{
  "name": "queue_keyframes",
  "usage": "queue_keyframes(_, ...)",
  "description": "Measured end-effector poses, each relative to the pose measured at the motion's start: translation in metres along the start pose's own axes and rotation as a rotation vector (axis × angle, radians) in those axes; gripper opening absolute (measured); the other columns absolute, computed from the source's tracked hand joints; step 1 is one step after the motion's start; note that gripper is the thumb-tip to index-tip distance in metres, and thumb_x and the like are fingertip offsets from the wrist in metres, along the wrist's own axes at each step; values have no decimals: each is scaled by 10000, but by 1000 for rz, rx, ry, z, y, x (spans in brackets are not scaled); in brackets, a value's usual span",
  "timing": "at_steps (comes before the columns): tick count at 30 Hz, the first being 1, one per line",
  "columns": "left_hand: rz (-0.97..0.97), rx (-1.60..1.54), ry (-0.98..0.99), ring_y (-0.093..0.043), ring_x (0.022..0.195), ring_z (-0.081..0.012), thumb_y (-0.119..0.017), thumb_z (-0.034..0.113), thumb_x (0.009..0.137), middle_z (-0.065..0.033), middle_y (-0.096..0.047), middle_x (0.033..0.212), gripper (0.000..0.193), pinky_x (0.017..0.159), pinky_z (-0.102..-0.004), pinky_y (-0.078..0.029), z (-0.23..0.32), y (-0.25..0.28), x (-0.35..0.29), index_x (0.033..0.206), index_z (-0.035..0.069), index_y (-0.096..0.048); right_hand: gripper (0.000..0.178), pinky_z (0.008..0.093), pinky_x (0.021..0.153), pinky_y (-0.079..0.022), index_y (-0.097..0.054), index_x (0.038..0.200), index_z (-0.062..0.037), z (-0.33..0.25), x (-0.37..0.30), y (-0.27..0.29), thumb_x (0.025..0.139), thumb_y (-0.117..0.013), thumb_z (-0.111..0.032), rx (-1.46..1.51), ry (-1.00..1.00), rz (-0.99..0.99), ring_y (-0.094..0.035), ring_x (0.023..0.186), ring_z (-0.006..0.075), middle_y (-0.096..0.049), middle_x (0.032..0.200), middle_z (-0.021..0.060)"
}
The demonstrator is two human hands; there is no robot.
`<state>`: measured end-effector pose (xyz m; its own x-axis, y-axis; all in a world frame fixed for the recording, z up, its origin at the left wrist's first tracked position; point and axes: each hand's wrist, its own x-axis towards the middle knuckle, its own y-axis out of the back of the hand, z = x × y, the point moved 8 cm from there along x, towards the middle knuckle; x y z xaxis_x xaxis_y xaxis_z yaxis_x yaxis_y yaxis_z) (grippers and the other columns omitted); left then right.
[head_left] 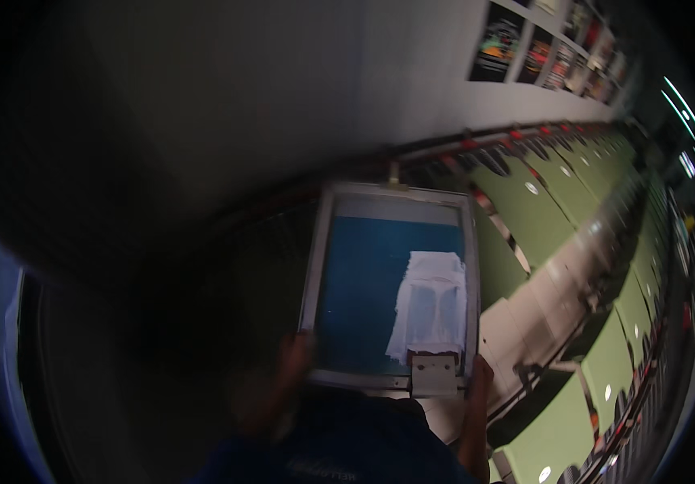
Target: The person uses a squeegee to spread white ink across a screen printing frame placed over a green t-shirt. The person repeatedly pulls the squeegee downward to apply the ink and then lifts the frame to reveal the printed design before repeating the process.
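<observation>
A screen printing frame (313,278) with a pale metal rim is in front of me, its blue mesh (360,298) facing up. White ink (432,262) is smeared over the right part of the mesh. At the frame's near right edge lies a light grey plate with two dark holes (434,377), perhaps a squeegee's end or a clamp; I cannot tell which. My left hand (296,355), dim and blurred, is closed on the frame's lower left side. My right hand (482,374) grips the lower right side. Most fingers are hidden under the rim.
Long rows of green printing tables (577,181) run away on the right, with dark fittings along their edges. Between them is a tiled aisle (537,319). A pale wall (364,81) with posted pictures (499,44) stands beyond. A small metal bracket (395,176) touches the frame's far edge.
</observation>
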<state>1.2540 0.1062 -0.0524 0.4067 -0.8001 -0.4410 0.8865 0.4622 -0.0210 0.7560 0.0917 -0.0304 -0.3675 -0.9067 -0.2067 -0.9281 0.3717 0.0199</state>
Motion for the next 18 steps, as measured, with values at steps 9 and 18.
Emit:
queue_keyframes(9,567,119,35,-540,943,-194,-546,403,947,-108,-624,1041,476,846,-351,-439,-21,91,-63,1168,-13,-614,351,258,764,-440,-685,999,46,6,105,-168,993,-626,-300,-104,-36,-438,-527,811,76,-629,886,3)
queue_keyframes(18,740,76,-66,-601,794,-258,-556,431,939,-178,-654,910,520,723,-398,-471,-40,98,-58,1083,-62,-635,391,278,813,-456,-701,1050,64,14,129,-208,981,-642,-316,-67,-75,-579,-566,874,108,-676,939,52)
